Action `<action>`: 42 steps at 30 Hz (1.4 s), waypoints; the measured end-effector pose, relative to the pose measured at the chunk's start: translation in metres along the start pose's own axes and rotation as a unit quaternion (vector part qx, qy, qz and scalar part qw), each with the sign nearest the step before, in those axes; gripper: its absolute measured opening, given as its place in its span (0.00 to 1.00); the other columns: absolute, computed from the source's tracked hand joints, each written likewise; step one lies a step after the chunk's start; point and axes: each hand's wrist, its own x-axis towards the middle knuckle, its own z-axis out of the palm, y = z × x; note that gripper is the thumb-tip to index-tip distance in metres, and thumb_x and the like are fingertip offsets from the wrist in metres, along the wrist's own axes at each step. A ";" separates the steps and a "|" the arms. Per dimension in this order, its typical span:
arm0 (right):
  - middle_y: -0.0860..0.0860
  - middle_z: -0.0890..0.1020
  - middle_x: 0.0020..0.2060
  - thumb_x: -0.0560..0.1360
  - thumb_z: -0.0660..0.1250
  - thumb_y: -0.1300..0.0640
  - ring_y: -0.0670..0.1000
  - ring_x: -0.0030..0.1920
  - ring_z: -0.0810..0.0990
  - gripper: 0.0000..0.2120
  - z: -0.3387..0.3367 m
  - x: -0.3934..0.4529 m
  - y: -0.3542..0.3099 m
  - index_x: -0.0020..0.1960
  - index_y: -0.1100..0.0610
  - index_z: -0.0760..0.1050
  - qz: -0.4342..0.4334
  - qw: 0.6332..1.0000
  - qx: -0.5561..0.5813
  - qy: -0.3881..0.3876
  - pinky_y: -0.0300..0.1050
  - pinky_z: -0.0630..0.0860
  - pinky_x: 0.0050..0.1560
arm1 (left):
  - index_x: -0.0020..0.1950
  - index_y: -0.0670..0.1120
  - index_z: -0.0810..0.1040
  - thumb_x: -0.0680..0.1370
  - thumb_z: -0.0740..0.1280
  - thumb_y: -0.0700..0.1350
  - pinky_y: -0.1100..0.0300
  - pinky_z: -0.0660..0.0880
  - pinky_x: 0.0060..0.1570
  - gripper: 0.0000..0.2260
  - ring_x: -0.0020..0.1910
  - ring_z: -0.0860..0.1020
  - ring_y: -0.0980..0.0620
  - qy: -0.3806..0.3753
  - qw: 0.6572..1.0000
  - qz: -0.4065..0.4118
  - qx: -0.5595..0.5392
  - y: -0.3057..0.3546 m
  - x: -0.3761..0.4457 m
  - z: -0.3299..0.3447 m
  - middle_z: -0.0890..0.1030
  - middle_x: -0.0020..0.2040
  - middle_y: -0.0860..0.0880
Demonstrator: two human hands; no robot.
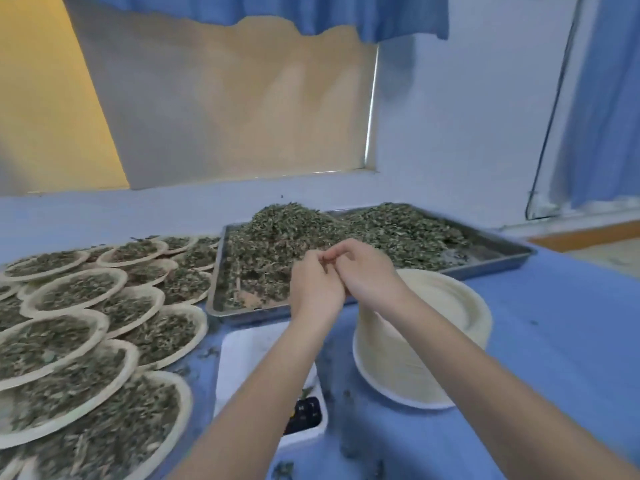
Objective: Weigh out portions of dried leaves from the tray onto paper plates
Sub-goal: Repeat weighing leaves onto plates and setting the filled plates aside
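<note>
While we look down from the head camera, our left hand (pixel 313 287) and right hand (pixel 365 268) meet over the near edge of the metal tray (pixel 491 263), fingers curled inward and touching each other. Whether they pinch any leaf between them we cannot tell; the fingertips are blurred. The dried leaves (pixel 294 233) lie heaped in the tray, highest toward its far left part, thinner toward the right. To the right of our hands, just beside the tray, stands a stack of empty paper plates (pixel 446 306), leaning a little toward us. Below our left forearm sits a white scale (pixel 242 351) with a dark panel at its near end, partly hidden by the arm. On the left, many filled paper plates (pixel 76 292) overlap one another across the blue table (pixel 554 341), each carrying leaves. Loose crumbs of leaf are scattered on the table near the scale.
</note>
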 end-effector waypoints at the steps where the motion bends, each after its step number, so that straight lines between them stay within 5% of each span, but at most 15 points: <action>1: 0.50 0.82 0.53 0.76 0.57 0.61 0.50 0.55 0.77 0.13 -0.013 -0.003 0.012 0.51 0.50 0.78 -0.006 0.999 -0.052 -0.006 0.39 0.69 0.48 | 0.54 0.47 0.74 0.79 0.57 0.43 0.56 0.66 0.41 0.07 0.47 0.73 0.47 -0.028 0.999 0.012 0.024 0.003 -0.005 0.013 0.77 0.55 0.44; 5: 0.53 0.79 0.59 0.76 0.59 0.60 0.55 0.62 0.73 0.16 -0.051 -0.012 0.054 0.62 0.53 0.77 -0.037 0.960 -0.273 -0.046 0.46 0.70 0.61 | 0.62 0.43 0.71 0.76 0.61 0.41 0.56 0.67 0.46 0.14 0.58 0.73 0.41 -0.140 0.980 0.028 0.138 0.008 -0.015 0.050 0.75 0.60 0.40; 10: 0.53 0.76 0.55 0.75 0.60 0.62 0.56 0.59 0.72 0.12 -0.074 0.000 0.083 0.57 0.60 0.75 -0.056 0.897 -0.433 -0.070 0.48 0.72 0.56 | 0.62 0.42 0.72 0.75 0.59 0.36 0.58 0.68 0.45 0.16 0.56 0.74 0.43 -0.150 0.968 0.009 0.201 0.012 -0.006 0.056 0.76 0.58 0.42; 14: 0.55 0.75 0.63 0.77 0.58 0.65 0.57 0.62 0.73 0.18 -0.084 0.014 0.103 0.66 0.58 0.71 0.016 0.926 -0.370 -0.071 0.52 0.72 0.61 | 0.52 0.41 0.77 0.72 0.59 0.35 0.56 0.73 0.42 0.11 0.48 0.77 0.44 -0.164 0.960 0.021 0.228 0.015 0.002 0.052 0.79 0.49 0.43; 17: 0.58 0.78 0.61 0.78 0.59 0.64 0.57 0.60 0.75 0.15 -0.091 0.018 0.113 0.63 0.62 0.74 0.043 0.950 -0.304 -0.051 0.52 0.74 0.58 | 0.52 0.42 0.78 0.73 0.60 0.36 0.53 0.76 0.46 0.10 0.48 0.77 0.44 -0.174 0.953 0.033 0.244 0.016 0.004 0.050 0.80 0.50 0.44; 25: 0.60 0.80 0.57 0.78 0.60 0.62 0.58 0.59 0.77 0.14 -0.108 0.024 0.098 0.61 0.65 0.75 0.042 0.951 -0.302 -0.045 0.54 0.73 0.58 | 0.57 0.46 0.80 0.76 0.61 0.36 0.56 0.75 0.50 0.14 0.54 0.77 0.47 -0.169 0.956 0.085 0.226 0.031 0.018 0.039 0.81 0.54 0.47; 28: 0.60 0.79 0.59 0.79 0.59 0.62 0.58 0.59 0.77 0.14 -0.109 0.027 0.083 0.63 0.64 0.75 0.032 0.954 -0.296 -0.041 0.52 0.73 0.58 | 0.61 0.45 0.78 0.76 0.61 0.36 0.60 0.71 0.44 0.15 0.50 0.75 0.49 -0.144 0.964 0.086 0.207 0.033 0.024 0.029 0.79 0.56 0.47; 32: 0.58 0.79 0.52 0.80 0.58 0.62 0.54 0.51 0.77 0.11 -0.090 0.033 0.058 0.52 0.54 0.78 0.005 0.956 -0.290 -0.049 0.41 0.72 0.42 | 0.55 0.42 0.79 0.76 0.62 0.37 0.55 0.77 0.43 0.10 0.47 0.78 0.47 -0.095 0.976 0.041 0.194 0.024 0.032 0.000 0.81 0.52 0.44; 34: 0.57 0.80 0.48 0.80 0.57 0.62 0.53 0.49 0.75 0.10 -0.073 0.038 0.043 0.50 0.57 0.77 -0.008 0.959 -0.277 -0.053 0.39 0.69 0.37 | 0.54 0.41 0.79 0.76 0.63 0.38 0.57 0.76 0.36 0.09 0.45 0.79 0.47 -0.071 0.977 0.021 0.197 0.016 0.036 -0.021 0.82 0.51 0.44; 38: 0.56 0.78 0.61 0.81 0.55 0.63 0.56 0.61 0.75 0.16 -0.029 0.044 0.014 0.65 0.61 0.74 -0.029 0.971 -0.230 -0.065 0.42 0.71 0.54 | 0.44 0.40 0.82 0.74 0.66 0.40 0.59 0.70 0.35 0.05 0.40 0.79 0.43 -0.025 0.983 -0.015 0.183 -0.010 0.040 -0.068 0.82 0.42 0.41; 42: 0.57 0.78 0.43 0.79 0.55 0.65 0.55 0.51 0.77 0.12 0.021 0.042 0.006 0.52 0.65 0.77 -0.022 0.975 -0.191 -0.109 0.43 0.70 0.41 | 0.36 0.44 0.75 0.72 0.70 0.41 0.57 0.67 0.36 0.06 0.36 0.70 0.49 0.031 0.982 -0.058 0.174 -0.047 0.031 -0.101 0.73 0.36 0.45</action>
